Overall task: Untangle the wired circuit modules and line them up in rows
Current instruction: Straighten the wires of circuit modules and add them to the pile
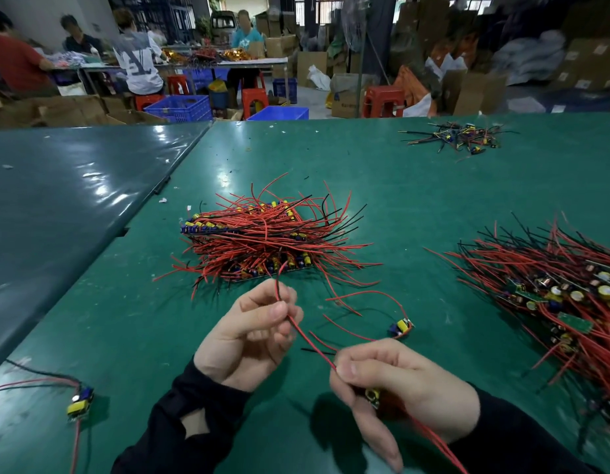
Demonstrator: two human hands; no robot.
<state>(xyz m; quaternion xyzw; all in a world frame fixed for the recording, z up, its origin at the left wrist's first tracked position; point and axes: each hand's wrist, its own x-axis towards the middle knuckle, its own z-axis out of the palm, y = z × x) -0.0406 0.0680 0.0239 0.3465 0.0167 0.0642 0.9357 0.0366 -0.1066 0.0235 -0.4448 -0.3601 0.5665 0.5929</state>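
Green matting covers the work table point(416, 200), with both hands low and central over it. Right hand point(399, 384) has fingers curled round one circuit module point(372, 395), its yellow part just showing under the knuckles, thumb pinching the red lead point(314, 347) where it leaves the board. Left hand point(252, 333) pinches the same lead farther up between thumb and forefinger, wire running taut between the two hands (free end rises past the left fingers toward the pile). Step in hand, as I judge it: straightening one module's wires before laying it down. Next move calls for drawing the lead free without snagging, then setting the board beside the others. Loose module point(401, 328) lies just beyond the right hand, wires looped; another stray module point(80, 401) sits near the left table edge. Middle distance: the sorted stack point(262, 241), boards aligned at its near and left sides, red wires fanning out over it. Untangled heap point(553, 295) crowds the right edge and spills out of view. Open matting between stack and heap gives room to work; the seam to the neighbouring darker table point(57, 200) runs close on the left. Small far pile point(457, 136) near the back edge
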